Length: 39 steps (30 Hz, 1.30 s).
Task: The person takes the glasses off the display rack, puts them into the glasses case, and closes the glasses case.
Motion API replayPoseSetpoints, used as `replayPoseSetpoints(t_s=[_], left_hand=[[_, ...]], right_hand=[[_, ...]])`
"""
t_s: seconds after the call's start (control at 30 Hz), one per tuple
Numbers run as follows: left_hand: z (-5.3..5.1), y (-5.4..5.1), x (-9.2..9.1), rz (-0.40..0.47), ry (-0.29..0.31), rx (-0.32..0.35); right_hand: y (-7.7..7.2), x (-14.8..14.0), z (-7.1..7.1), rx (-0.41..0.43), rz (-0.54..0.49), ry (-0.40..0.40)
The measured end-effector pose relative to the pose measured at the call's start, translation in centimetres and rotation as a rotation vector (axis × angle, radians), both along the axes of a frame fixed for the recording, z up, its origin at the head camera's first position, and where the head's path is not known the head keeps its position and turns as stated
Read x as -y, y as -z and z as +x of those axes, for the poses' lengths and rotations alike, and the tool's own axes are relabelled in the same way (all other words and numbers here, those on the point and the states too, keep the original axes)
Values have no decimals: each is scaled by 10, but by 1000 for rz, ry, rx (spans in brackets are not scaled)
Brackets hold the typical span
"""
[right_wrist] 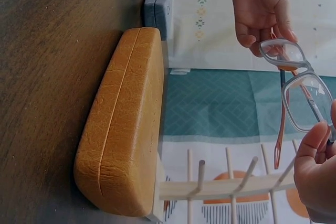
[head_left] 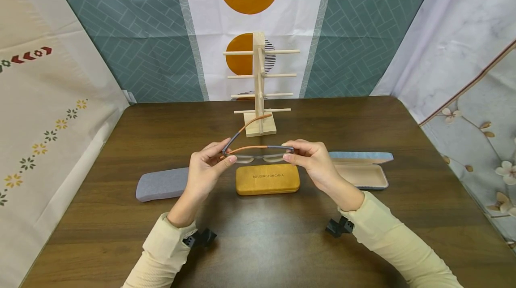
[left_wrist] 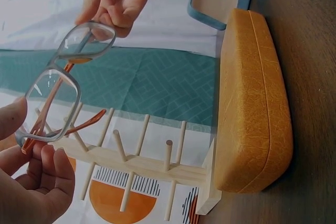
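A pair of eyeglasses with grey rims and orange-tipped temples is held up in the air between both hands. My left hand pinches the frame at its left hinge end, thumb in front and fingers behind. At the opposite end my right hand pinches the other hinge corner. Both temples are unfolded and point away, toward a wooden rack. Below the glasses, a mustard-yellow glasses case with printed lettering lies closed on the table.
Behind the glasses stands the wooden rack with several pegs. A closed grey case lies at left, partly behind the left hand. At right, a blue case lies open, showing a beige lining. Patterned cloths hang around the brown table.
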<state>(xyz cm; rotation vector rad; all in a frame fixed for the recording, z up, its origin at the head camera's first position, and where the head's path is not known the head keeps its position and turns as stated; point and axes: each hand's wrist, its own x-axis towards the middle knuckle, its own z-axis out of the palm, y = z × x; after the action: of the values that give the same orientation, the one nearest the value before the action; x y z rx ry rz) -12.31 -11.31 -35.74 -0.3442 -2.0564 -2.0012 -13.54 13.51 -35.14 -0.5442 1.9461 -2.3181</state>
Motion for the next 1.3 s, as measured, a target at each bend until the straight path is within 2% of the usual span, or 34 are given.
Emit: replayPoseSetpoints(t_s=[0.37,0.87,1.3], left_hand=[[0,0,0,-7,11,-6],[1,0,0,-10,26,-2],[0,0,0,-7,34,-7]], right_hand=[[0,-1,0,24,6,4],[0,-1,0,10,-20,0],[2,-1,-1,9,1,0]])
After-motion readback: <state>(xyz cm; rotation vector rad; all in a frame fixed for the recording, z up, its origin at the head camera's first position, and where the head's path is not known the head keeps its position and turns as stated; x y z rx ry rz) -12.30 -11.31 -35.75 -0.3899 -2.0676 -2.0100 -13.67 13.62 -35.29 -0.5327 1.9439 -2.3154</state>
